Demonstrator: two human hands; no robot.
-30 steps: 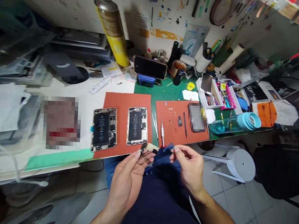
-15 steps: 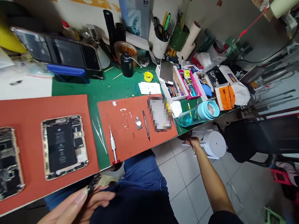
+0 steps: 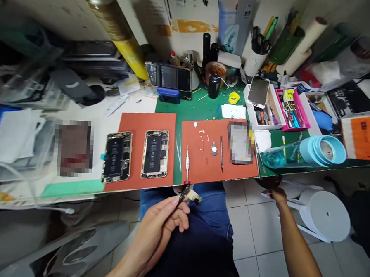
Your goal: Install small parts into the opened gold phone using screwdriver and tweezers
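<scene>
Beyond the left hand (image 3: 165, 218) rose a pale, marked wall (image 3: 190, 41) with orange patches (image 3: 193, 26), and a long table (image 3: 193, 108) ran in front of it, white to that hand's left and green ahead. Around the right hand (image 3: 276, 195) lay a floor (image 3: 251, 229) of pale square tiles. A round white stool (image 3: 326, 214) stood just to its right. Light brightened the table's middle; the space beneath, left of the left hand, was dim.

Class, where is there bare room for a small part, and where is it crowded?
Free: the lower part of the right red mat, between the screwdriver and the black stick; also the green mat between the blue stand and that red mat. Crowded: the right end, with white tray, pink tray and bottle.
</scene>
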